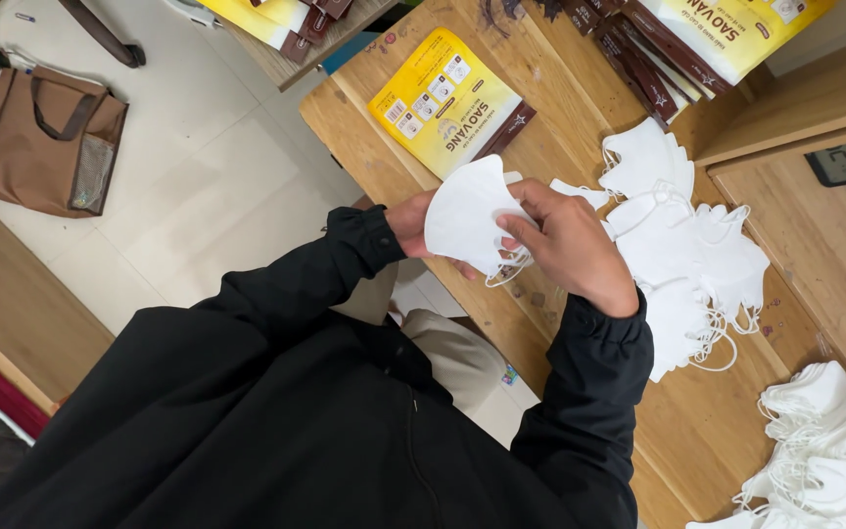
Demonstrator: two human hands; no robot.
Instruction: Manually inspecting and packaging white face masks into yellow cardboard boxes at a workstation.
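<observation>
Both hands grip one white folded mask (467, 217), left hand (411, 223) under, right hand (565, 245) pinching its edge w/ loops dangling, above worktop (682, 431) by loose mask pile (692, 264).

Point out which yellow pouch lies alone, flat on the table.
The yellow pouch just above the white mask held in both hands lies singly on the wooden table. The other yellow pouches sit stacked at the top edge.
</observation>
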